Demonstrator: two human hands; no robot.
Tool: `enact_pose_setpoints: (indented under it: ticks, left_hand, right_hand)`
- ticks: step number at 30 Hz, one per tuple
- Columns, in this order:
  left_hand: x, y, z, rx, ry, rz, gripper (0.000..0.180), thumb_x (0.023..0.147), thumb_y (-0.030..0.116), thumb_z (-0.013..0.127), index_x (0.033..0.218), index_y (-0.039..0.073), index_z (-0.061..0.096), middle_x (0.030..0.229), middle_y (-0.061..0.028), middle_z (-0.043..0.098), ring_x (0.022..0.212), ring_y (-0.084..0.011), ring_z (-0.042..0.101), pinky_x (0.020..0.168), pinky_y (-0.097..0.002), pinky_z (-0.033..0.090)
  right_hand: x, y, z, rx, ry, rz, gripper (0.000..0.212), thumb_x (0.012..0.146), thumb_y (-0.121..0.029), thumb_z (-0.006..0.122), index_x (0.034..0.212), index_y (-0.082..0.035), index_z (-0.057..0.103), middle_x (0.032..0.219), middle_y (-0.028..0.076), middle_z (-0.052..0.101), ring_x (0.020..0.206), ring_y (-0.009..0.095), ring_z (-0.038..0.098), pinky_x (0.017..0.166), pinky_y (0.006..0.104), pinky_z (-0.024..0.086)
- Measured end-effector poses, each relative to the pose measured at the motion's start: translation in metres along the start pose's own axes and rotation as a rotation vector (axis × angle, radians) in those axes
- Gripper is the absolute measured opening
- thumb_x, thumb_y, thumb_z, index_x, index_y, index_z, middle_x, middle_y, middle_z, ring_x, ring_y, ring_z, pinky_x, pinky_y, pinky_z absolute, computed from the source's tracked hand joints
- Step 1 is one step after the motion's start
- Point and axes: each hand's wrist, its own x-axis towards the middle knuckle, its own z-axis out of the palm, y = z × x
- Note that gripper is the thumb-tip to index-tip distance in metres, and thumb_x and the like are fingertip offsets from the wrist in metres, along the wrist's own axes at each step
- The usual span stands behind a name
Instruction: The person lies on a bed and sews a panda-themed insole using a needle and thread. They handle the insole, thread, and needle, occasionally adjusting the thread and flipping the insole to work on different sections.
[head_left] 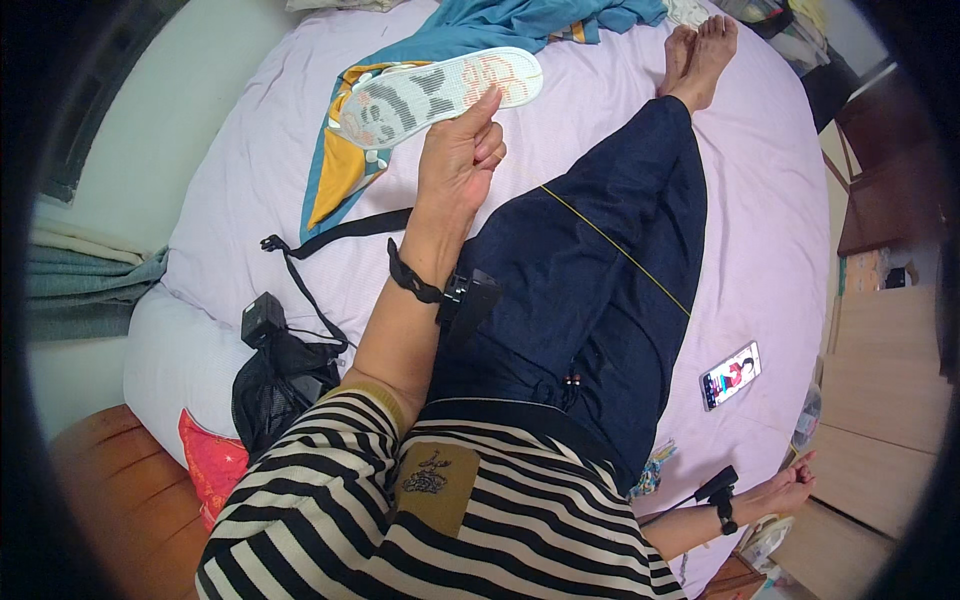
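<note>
My left hand [462, 150] is closed on a white insole [440, 95], its thumb pressed on the near edge. A grey panda-like pattern and orange-pink stitched marks cover the insole's face. Stretched far out to the right, past the bed's edge, my right hand [785, 490] has its fingers drawn together; whatever they may pinch is too small to make out. A yellow thread [620, 248] runs slantwise across my dark blue trousers [570, 300]. Neither end of it can be traced to a hand or to the insole. Black straps with small devices circle both wrists.
A lit phone [730, 376] lies on the pink bedsheet [760, 250] by my right thigh. To the left are a black mesh bag [285, 390], a black box [262, 320] and a strap [350, 232]. Teal and yellow cloth [345, 180] lies beyond the insole. Wooden cabinets [880, 390] stand right.
</note>
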Motion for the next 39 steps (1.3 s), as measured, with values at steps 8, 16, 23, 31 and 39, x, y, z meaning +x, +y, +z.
enact_pose_setpoints:
  ticks: [8, 16, 23, 31, 39]
  left_hand:
    - [0.0, 0.0, -0.002, 0.006, 0.038, -0.006, 0.017, 0.081, 0.01, 0.068, 0.093, 0.002, 0.058, 0.067, 0.0027, 0.05, 0.043, -0.0029, 0.029, 0.039, -0.017, 0.024]
    - [0.0, 0.003, -0.004, 0.035, 0.05, -0.005, 0.02, 0.083, 0.009, 0.066, 0.098, 0.002, 0.056, 0.058, 0.0037, 0.042, 0.043, -0.0036, 0.029, 0.04, -0.0168, 0.024]
    - [-0.007, 0.004, 0.005, 0.046, 0.015, -0.027, 0.017, 0.084, 0.007, 0.063, 0.098, 0.002, 0.055, 0.062, 0.0036, 0.044, 0.043, -0.0031, 0.028, 0.039, -0.0172, 0.023]
    - [-0.034, -0.017, 0.034, 0.086, -0.1, -0.213, 0.013, 0.085, 0.007, 0.062, 0.095, 0.002, 0.056, 0.063, 0.0047, 0.043, 0.045, -0.0025, 0.024, 0.041, -0.0172, 0.02]
    - [-0.069, -0.044, 0.063, 0.166, -0.245, -0.344, 0.014, 0.085, 0.007, 0.062, 0.095, -0.001, 0.058, 0.069, 0.0029, 0.05, 0.045, -0.0018, 0.025, 0.041, -0.0169, 0.019]
  right_hand:
    - [-0.002, -0.001, 0.002, -0.006, -0.017, -0.001, 0.024, 0.092, -0.006, 0.045, 0.069, 0.001, 0.04, 0.066, 0.007, 0.041, 0.063, 0.017, 0.044, 0.092, 0.0471, 0.048]
    - [-0.006, 0.0, 0.007, -0.03, -0.029, -0.006, 0.023, 0.092, -0.006, 0.045, 0.07, 0.0, 0.041, 0.066, 0.007, 0.044, 0.063, 0.017, 0.046, 0.092, 0.0477, 0.048]
    - [-0.014, 0.013, 0.025, -0.092, -0.099, -0.017, 0.023, 0.092, -0.007, 0.045, 0.07, 0.0, 0.043, 0.066, 0.007, 0.046, 0.063, 0.017, 0.048, 0.091, 0.0482, 0.048]
    - [-0.127, 0.072, 0.179, -0.278, -0.571, -0.02, 0.02, 0.094, -0.011, 0.046, 0.113, -0.006, 0.04, 0.075, 0.007, 0.053, 0.067, 0.016, 0.054, 0.078, 0.0418, 0.054]
    - [-0.268, 0.086, 0.268, -0.522, -1.028, -0.025, 0.014, 0.091, -0.006, 0.051, 0.102, -0.002, 0.058, 0.066, -0.002, 0.05, 0.056, 0.004, 0.049, 0.048, 0.0181, 0.04]
